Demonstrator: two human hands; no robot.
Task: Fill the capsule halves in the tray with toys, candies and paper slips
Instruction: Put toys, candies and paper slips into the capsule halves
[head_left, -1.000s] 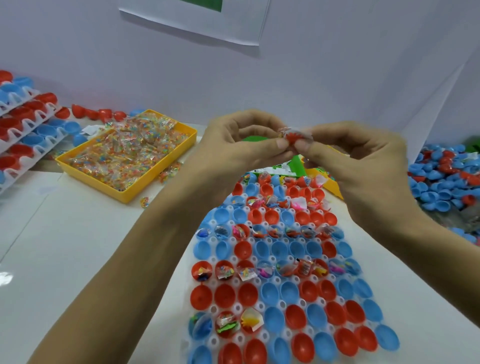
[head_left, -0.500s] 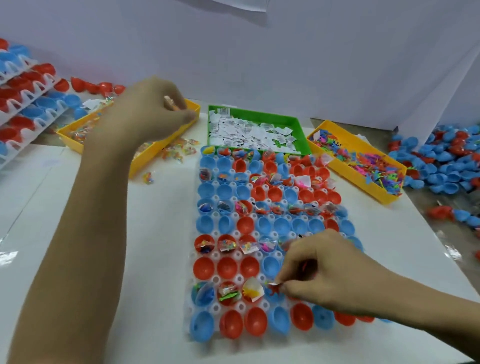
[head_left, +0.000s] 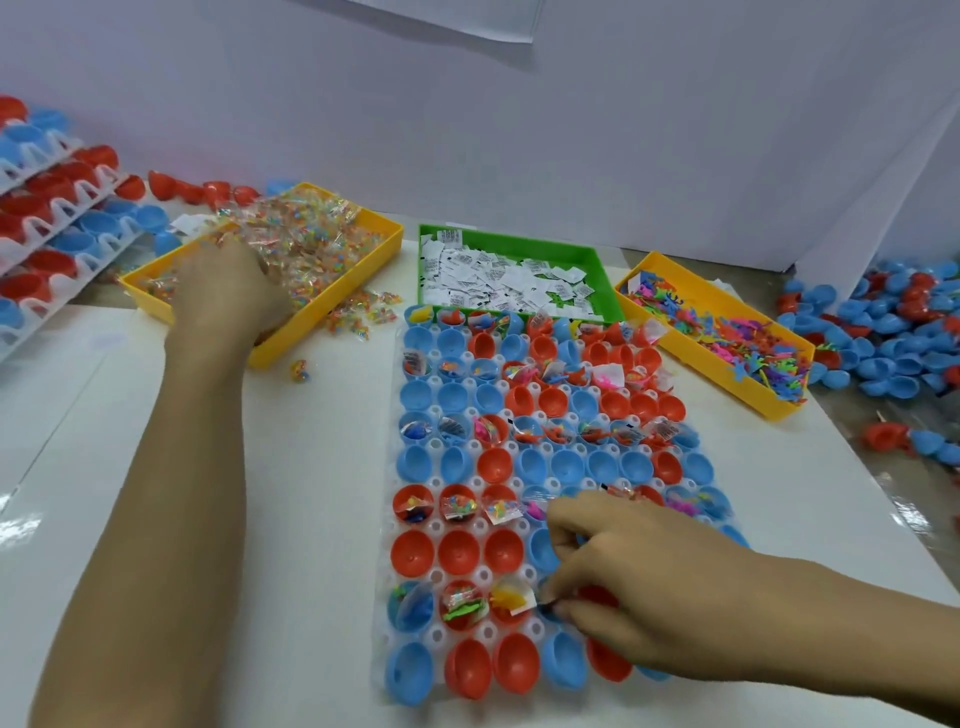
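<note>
— Where are the hands?
— Left hand (head_left: 228, 291) digs into the yellow candy bin (head_left: 322, 317), grip unclear. Right hand (head_left: 639, 587) pinches something small over the capsule tray (head_left: 436, 574) on the table (head_left: 311, 519).

A small packing workstation, the kind used for hand assembly of toy capsules. A white table (head_left: 311, 519) stands against plain white partition walls (head_left: 623, 130). Sorting bins sit in a row: a yellow bin (head_left: 332, 306) of wrapped candies, a green bin (head_left: 597, 260) of paper slips, another yellow bin (head_left: 727, 374) of small plastic toys. Stacked trays (head_left: 57, 218) of capsule halves wait at the left, and loose halves (head_left: 893, 332) lie heaped at the right.
</note>
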